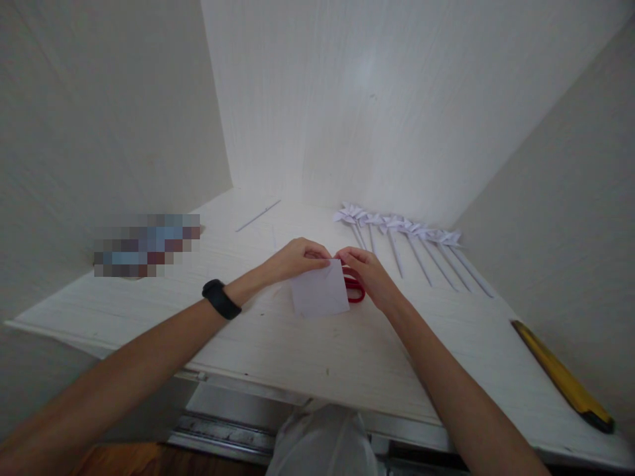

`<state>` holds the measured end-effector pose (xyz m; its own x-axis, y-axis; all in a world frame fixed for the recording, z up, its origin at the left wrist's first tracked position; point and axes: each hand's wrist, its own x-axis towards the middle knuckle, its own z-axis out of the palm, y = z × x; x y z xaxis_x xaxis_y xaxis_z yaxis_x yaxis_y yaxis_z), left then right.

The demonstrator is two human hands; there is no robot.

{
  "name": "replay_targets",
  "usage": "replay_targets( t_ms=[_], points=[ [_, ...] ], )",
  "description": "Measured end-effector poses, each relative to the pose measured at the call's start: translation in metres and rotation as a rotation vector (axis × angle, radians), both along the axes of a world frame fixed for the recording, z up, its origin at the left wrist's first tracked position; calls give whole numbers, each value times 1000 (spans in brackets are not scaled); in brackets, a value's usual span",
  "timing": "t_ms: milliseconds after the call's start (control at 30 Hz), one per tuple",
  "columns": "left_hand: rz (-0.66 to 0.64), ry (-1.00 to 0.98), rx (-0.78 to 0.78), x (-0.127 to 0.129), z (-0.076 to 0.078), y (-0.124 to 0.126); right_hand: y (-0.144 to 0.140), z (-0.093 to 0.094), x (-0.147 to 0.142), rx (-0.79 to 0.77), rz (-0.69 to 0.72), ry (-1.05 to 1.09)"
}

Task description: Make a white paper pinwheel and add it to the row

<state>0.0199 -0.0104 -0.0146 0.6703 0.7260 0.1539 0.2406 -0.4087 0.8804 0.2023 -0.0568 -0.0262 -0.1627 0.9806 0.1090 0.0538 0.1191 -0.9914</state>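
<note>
A small square of white paper (320, 291) hangs from my fingers above the middle of the white table. My left hand (303, 256) pinches its upper edge, with the thumb lying across the front. At the upper right corner of the sheet, the fingertips of my right hand (364, 270) are closed on it, close to the left fingertips. Red scissor handles (356, 291) show behind the sheet, below my right hand; the blades are hidden. Faint crease lines appear on the paper.
Several white paper pinwheels (391, 225) on sticks lie in a row at the back right. A lone thin paper stick (258, 216) rests at the back left. A yellow tool with a black end (563, 377) lies along the right wall. Something pixelated (147, 246) is at the left.
</note>
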Motion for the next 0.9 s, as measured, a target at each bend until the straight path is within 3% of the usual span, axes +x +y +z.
replay_targets(
  t_ms=[367, 900],
  points=[
    [9, 17, 40, 0, -3, 2, 1, 0, 0, -40, 10, -32],
    [33, 36, 60, 2, -7, 3, 4, -3, -3, 219, -106, -383]
  ],
)
